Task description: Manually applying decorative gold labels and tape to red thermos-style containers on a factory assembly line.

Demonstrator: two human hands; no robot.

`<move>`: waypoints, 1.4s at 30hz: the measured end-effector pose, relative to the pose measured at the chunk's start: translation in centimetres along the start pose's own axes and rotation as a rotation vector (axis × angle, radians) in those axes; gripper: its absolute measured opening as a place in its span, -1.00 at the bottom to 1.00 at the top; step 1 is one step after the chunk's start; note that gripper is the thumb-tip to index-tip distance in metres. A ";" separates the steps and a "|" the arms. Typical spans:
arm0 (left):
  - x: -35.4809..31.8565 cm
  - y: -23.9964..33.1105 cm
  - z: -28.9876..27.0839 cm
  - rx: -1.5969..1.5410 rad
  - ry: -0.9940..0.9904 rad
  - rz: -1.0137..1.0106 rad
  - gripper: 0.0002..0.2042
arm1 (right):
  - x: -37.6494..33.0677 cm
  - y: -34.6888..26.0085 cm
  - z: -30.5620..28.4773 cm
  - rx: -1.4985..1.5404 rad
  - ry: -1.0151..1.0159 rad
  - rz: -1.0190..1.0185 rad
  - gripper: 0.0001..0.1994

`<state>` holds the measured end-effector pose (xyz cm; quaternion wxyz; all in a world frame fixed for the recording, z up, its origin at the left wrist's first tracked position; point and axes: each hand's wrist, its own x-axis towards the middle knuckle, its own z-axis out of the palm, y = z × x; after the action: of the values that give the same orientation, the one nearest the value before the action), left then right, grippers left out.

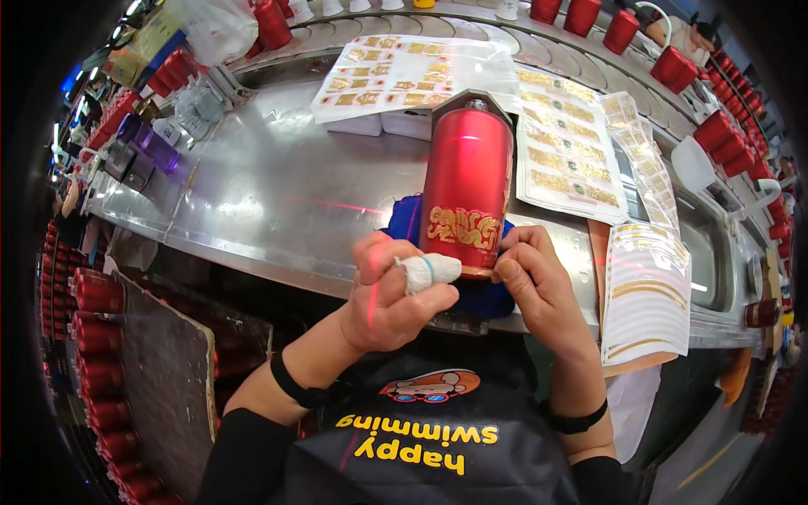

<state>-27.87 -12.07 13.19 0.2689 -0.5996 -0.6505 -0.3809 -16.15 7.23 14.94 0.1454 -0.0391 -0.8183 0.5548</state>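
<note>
We've got the red bottle [465,187] lying on the steel bench [252,202], long axis pointing away from us, base nearest. Left hand [389,295] clenched on a white cloth wad [427,271] at the gold decal [461,227]; right hand [532,273] pinches the base edge.

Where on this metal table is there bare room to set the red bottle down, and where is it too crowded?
The widest bare patch of the steel table lies left of the red bottle, between the purple containers and the white boxes. Right of the bottle, gold decal sheets cover the surface up to the sink. The left hand and right hand crowd the near edge.
</note>
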 end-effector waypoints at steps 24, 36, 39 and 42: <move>1.0 -1.0 0.6 -0.032 -0.114 0.175 -0.81 | 0.2 1.5 -3.6 0.061 -0.289 0.051 -0.74; 0.3 -1.4 0.8 -0.068 -0.117 0.114 -0.78 | -0.1 1.2 -4.9 0.138 -0.346 0.048 -0.72; 0.8 -1.1 0.8 -0.040 -0.099 0.185 -0.78 | -0.2 1.6 -4.9 0.108 -0.341 0.043 -0.72; 2.1 -1.1 0.9 0.007 -0.129 0.332 -0.77 | -0.1 1.6 -4.9 0.120 -0.331 0.073 -0.73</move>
<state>-29.19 -10.10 14.17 0.2881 -0.7211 -0.5597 -0.2895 -14.82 12.23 15.16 -0.0094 0.0316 -0.7944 0.6066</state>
